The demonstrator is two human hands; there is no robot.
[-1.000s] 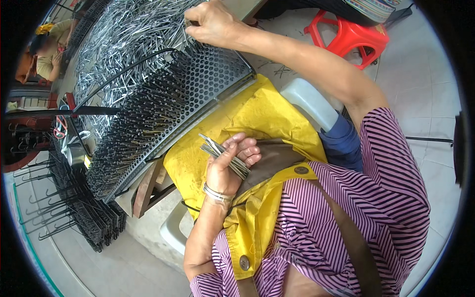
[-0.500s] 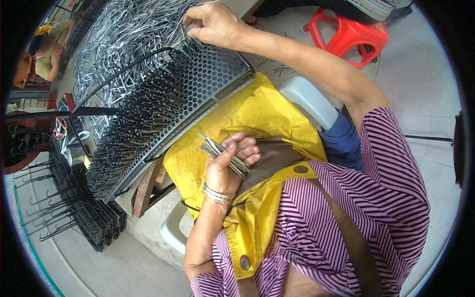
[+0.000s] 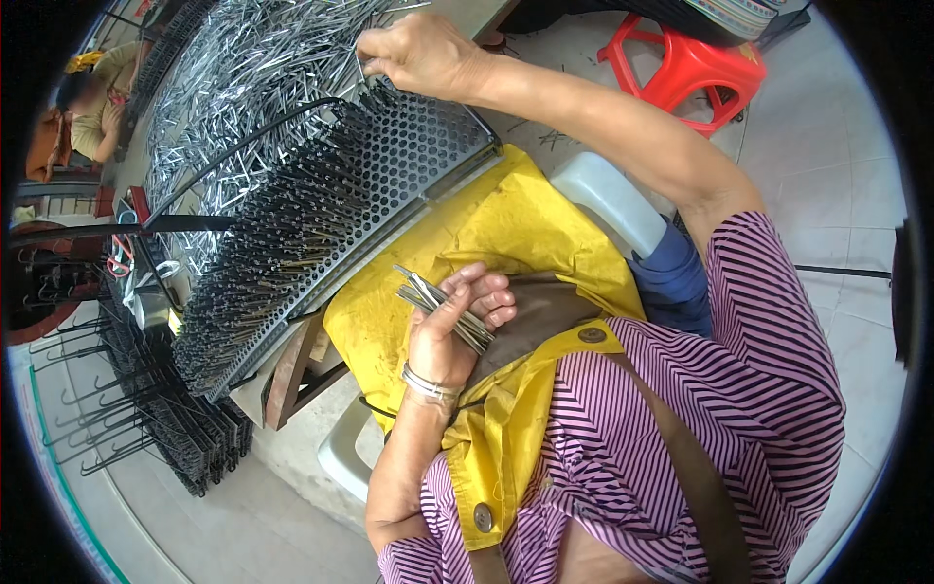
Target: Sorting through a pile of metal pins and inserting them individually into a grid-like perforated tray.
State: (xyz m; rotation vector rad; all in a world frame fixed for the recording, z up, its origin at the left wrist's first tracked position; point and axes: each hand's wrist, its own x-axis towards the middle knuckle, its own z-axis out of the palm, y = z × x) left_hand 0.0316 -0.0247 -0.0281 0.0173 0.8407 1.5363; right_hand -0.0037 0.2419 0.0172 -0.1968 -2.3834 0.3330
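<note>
My left hand (image 3: 449, 326) rests palm up over my lap, its fingers curled round a bundle of thin metal rods (image 3: 471, 329). My right hand (image 3: 420, 56) is stretched out to the far end of a black perforated rack (image 3: 428, 131). Its thumb and forefinger are pinched on one thin metal rod (image 3: 361, 68), whose lower end meets the rack's far left edge. Several rows of dark-tipped rods (image 3: 282, 219) stand upright in the holes over most of the rack. The holes nearest my right wrist hold no rods.
A large heap of loose silver rods (image 3: 253, 58) lies behind the rack. Black hooked racks (image 3: 180, 419) are stacked on the floor at left. A red stool (image 3: 686, 78) stands at far right. Another person (image 3: 107, 97) sits at far left. A yellow apron (image 3: 389, 331) covers my lap.
My right hand has dipped slightly, bringing its pinched fingers a little lower at the rack's far end. My left hand keeps its hold on the bundle, nearly still.
</note>
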